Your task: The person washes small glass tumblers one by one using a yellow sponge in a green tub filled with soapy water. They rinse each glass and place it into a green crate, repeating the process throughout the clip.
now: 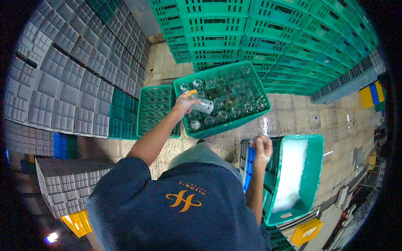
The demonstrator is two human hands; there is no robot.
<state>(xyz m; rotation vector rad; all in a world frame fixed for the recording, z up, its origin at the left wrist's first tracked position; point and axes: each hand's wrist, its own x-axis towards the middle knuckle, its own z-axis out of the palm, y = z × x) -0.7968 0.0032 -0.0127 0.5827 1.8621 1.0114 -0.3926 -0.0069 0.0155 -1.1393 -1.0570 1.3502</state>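
Note:
My left hand [186, 103] is closed around a clear drinking glass [203, 106]. The glass is tilted, its end pointing right over a green divided crate [234, 126]. A small yellow-orange piece [191, 93], perhaps a sponge, shows at the same hand's fingers. Many of the crate's cells hold clear glasses [222, 116]. My right hand [263, 149] is raised beside a green tub [319, 167] of white suds [292, 167]. Its fingers are curled together, and anything inside them is hidden.
A second green crate [155, 88] with glasses stands left of the first. Tall stacks of green crates [213, 42] rise ahead, and grey crates [83, 75] line the left. Beside the tub is a blue crate [248, 167]. Tiled floor [293, 113] looks wet at right.

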